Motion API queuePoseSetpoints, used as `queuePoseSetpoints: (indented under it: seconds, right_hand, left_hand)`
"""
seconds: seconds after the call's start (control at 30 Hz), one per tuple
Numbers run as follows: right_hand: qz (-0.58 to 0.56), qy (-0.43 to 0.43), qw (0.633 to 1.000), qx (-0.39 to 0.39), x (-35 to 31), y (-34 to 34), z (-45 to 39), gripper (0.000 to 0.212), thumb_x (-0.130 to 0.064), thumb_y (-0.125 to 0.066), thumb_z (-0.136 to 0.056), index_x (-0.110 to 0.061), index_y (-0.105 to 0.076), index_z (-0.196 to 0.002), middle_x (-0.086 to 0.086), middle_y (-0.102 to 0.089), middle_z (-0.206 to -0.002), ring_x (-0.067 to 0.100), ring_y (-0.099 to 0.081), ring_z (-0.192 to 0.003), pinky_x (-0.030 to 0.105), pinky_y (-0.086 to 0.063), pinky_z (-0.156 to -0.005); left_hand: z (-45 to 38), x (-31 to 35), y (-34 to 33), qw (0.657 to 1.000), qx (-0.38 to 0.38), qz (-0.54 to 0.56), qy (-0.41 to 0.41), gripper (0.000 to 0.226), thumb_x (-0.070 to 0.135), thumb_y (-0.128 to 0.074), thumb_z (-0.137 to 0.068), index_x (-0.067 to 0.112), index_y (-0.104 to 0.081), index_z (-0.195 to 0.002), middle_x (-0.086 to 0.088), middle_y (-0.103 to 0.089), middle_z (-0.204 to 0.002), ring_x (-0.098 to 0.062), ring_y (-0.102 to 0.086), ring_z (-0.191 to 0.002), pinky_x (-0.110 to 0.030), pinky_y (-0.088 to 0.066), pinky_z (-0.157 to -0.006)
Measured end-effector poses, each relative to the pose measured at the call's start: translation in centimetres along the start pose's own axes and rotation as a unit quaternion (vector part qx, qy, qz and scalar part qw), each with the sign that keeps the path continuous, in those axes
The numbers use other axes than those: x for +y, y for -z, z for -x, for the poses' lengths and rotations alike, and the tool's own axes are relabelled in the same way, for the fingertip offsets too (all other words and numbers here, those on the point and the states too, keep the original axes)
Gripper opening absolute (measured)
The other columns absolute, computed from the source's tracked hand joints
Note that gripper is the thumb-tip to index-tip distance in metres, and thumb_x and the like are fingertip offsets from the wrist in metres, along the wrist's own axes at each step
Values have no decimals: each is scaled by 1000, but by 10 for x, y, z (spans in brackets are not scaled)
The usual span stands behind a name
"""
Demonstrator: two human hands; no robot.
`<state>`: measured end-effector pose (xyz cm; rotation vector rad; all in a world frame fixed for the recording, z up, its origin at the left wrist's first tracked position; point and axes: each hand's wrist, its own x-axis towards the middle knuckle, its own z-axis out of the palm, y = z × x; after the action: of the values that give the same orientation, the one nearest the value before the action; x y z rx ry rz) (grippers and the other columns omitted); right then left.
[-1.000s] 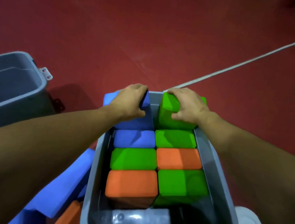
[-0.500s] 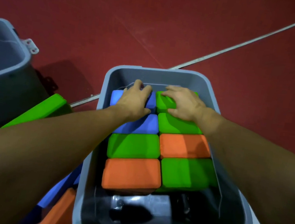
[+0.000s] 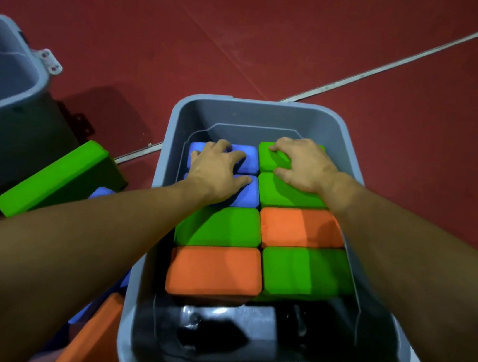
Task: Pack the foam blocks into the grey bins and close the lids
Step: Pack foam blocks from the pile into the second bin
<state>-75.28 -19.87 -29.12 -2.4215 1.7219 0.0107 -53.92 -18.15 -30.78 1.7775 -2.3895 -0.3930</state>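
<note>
blue block (image 3: 245,158): a second ago held raised at the bin's 12 o'clock end, now seated level in the left column
far green block (image 3: 271,157): was standing above its neighbours, now pressed flush with them
left hand (image 3: 217,171): went from gripping to lying flat, fingers spread
right hand (image 3: 304,165): likewise flattened on top
grey bin (image 3: 174,128): far rim and wall now exposed

In grey plastic bin (image 3: 271,115), top layer: 8 rectangular foam blocks — 4 green (image 3: 219,227), 2 orange (image 3: 214,271), 2 blue (image 3: 246,163). Outside it, on the left: 1 green block (image 3: 54,178), 1 orange block (image 3: 92,341), blue blocks partly hidden, count unclear. Grey bins: 2, second (image 3: 5,105) at left. Hands: 2.
</note>
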Motion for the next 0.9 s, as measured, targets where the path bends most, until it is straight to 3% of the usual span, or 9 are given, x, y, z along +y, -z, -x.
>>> queuePoseSetpoints:
  seconds: [0.17,0.27,0.37,0.43,0.67,0.9]
  right_hand:
    - [-32,6,999,30,5,-16,4,61,-48,-48,-72,-16,-60,-123,4,-61,-120,34,-59,-111,50,-42,-98]
    - [-42,-4,999,13,4,-20,8,68,-55,-39,-74,-19,-57,-129,4,-56,-132,36,-52,-121,55,-37,-104]
    - [-63,-38,997,-23,0,-17,12,62,-52,-53,-90,-25,-44,-145,4,-32,-158,37,-24,-145,58,-16,-117]
    - [-56,-35,997,-43,0,-15,11,66,-48,-59,-92,-29,-36,-150,0,-21,-162,33,-14,-149,55,-9,-120]
    - [-95,-32,995,-18,6,-22,14,68,-43,-65,-90,-30,-36,-149,-3,-19,-163,30,-8,-151,52,-2,-120]
    - [-111,-36,993,-20,3,-22,14,69,-37,-67,-89,-30,-35,-150,-4,-17,-163,27,-5,-151,52,1,-120]
  left_hand:
    - [4,-5,-5,1000,3,12,-17,54,55,-62,-86,27,-58,-131,0,-45,-147,-26,-36,-135,-45,-32,-107]
    - [7,-9,-1,1000,8,-15,-24,54,58,-64,-83,26,-61,-126,-1,-50,-143,-29,-42,-129,-44,-39,-104]
    - [10,-12,-1,999,31,8,-8,55,61,-68,-79,24,-64,-118,0,-55,-138,-30,-45,-123,-42,-41,-100]
    - [11,-11,-3,1000,26,-3,-11,53,61,-64,-83,25,-64,-122,-1,-54,-142,-30,-44,-125,-41,-38,-103]
    - [12,-10,-11,999,-35,-24,-17,62,57,-47,-96,25,-40,-149,-2,-31,-159,-30,-29,-142,-44,-26,-115]
    - [11,-9,-5,998,-58,-18,-15,59,52,-45,-99,25,-36,-151,-2,-26,-161,-30,-25,-145,-38,-23,-117]
